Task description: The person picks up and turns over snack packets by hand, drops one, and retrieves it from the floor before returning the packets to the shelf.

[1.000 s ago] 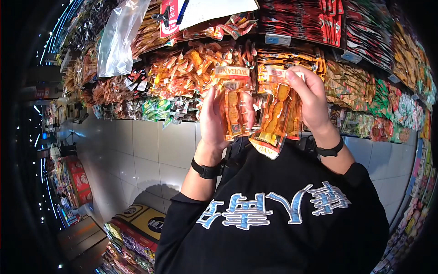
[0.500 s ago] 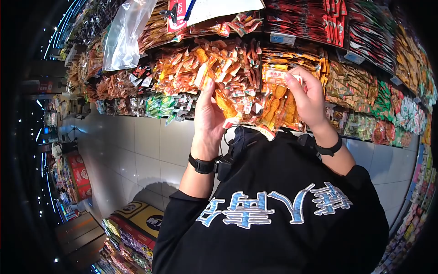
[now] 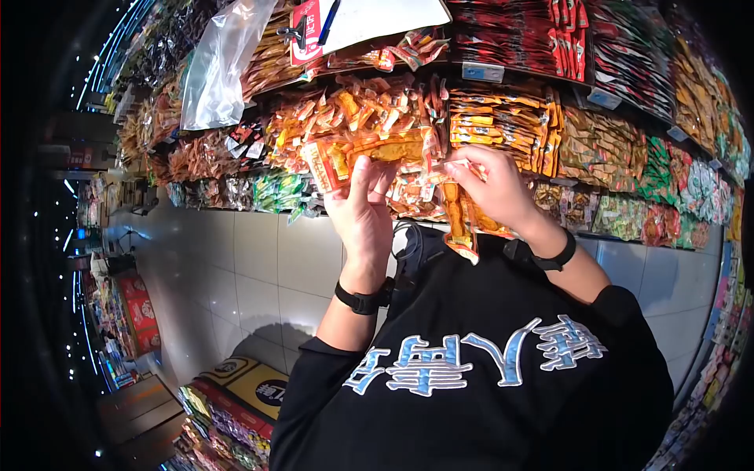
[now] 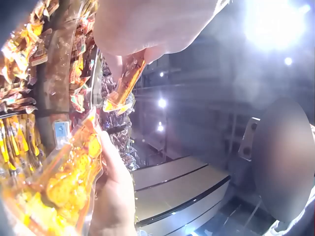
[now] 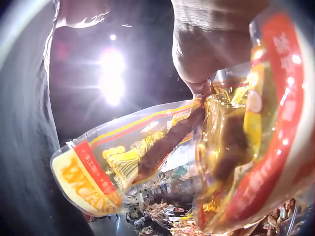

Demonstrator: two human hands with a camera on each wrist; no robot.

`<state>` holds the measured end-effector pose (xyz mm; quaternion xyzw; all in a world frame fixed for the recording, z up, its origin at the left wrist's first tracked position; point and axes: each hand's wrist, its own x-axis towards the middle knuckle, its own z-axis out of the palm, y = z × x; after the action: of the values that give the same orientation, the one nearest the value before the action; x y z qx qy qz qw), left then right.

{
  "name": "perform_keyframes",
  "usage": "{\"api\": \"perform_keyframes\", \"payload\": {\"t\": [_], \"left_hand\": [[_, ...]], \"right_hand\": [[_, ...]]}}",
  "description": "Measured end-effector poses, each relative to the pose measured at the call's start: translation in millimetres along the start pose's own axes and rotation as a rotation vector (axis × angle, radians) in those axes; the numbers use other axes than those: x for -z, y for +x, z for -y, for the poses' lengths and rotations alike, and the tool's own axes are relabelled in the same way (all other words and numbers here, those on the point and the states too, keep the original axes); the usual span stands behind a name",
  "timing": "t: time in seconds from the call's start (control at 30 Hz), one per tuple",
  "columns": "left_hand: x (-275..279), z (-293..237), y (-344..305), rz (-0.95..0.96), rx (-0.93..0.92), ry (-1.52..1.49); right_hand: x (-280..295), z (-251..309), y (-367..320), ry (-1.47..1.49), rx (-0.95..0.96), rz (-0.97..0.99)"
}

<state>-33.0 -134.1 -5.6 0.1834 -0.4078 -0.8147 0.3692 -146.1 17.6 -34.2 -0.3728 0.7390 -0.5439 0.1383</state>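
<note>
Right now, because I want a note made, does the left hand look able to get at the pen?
Probably not while occupied: the left hand holds a snack packet. The pen lies uncovered by the white paper, beyond the snack pile, so the way looks free once that hand is empty.

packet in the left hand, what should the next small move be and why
I'd probably have the left hand turn its crosswise packet to line up with the hanging packets pinched by the right hand. In the head view its end sits close to the right hand while the others point downward, so a small turn might bring them together.
</note>
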Motion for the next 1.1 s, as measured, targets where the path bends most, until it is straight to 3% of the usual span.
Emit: {"api": "perform_keyframes", "payload": {"t": [0.3, 0.5, 0.67, 0.8, 0.93, 1.1], "left_hand": [[-1, 12, -2, -0.025, -0.056, -0.044], [-1, 18, -1, -0.053, -0.074, -0.066], [16, 16, 1, 0.021, 0.07, -0.079], [26, 9, 4, 0.101, 0.206, 0.012], [38, 15, 10, 0.148, 0.285, 0.095], [40, 16, 15, 0.141, 0.37, 0.14]], "right_hand": [[-21, 13, -1, -0.055, 0.184, -0.117], [-27, 14, -1, -0.051, 0.206, -0.188], [-13, 7, 5, 0.009, 0.119, -0.218], [9, 14, 9, 0.086, -0.012, -0.115], [20, 8, 13, 0.275, -0.007, -0.037], [30, 20, 12, 0.299, -0.01, 0.078]]}}
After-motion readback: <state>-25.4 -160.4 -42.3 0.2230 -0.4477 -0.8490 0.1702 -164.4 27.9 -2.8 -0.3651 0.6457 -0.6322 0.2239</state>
